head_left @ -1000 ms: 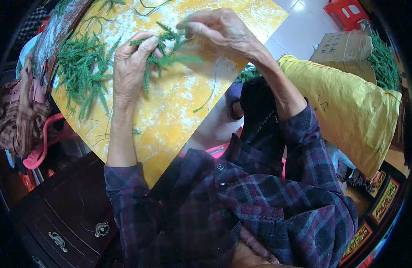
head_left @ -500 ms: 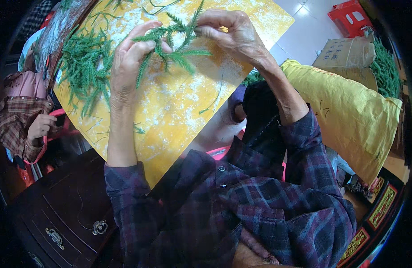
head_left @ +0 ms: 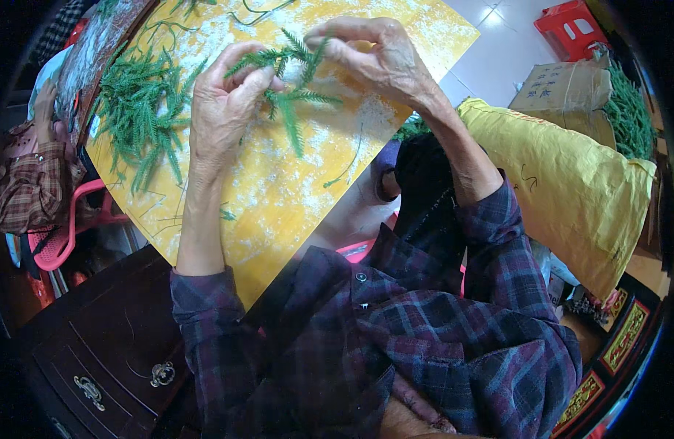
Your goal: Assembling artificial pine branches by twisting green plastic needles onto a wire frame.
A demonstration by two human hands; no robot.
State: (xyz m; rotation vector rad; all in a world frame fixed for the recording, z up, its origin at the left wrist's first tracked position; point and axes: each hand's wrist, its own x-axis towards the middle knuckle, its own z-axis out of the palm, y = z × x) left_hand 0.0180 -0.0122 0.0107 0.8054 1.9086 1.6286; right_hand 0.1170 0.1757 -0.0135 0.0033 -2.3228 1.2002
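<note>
A green artificial pine sprig [head_left: 291, 95] with several needled fronds is held over the yellow table. My left hand [head_left: 223, 106] pinches it at its middle between thumb and fingers. My right hand [head_left: 384, 62] has its fingertips closed at the upper end of one frond, to the right of the left hand; a fingertip partly covers that end. On the left of the table lies a heap of similar green sprigs [head_left: 139, 113], close beside my left wrist.
The yellow tabletop [head_left: 271, 219] is speckled white, with thin green stems on it. At right are a yellow sack [head_left: 563, 190], a cardboard box [head_left: 563, 95] with greenery, and a red stool [head_left: 573, 31]. A co-worker's plaid sleeve [head_left: 33, 186] and a pink chair [head_left: 70, 227] are at left.
The sprig has turned in my hands, one frond now hanging down. My left hand has shifted slightly right, my right fingers slightly left. The co-worker's hand has left the pink chair and moved up.
</note>
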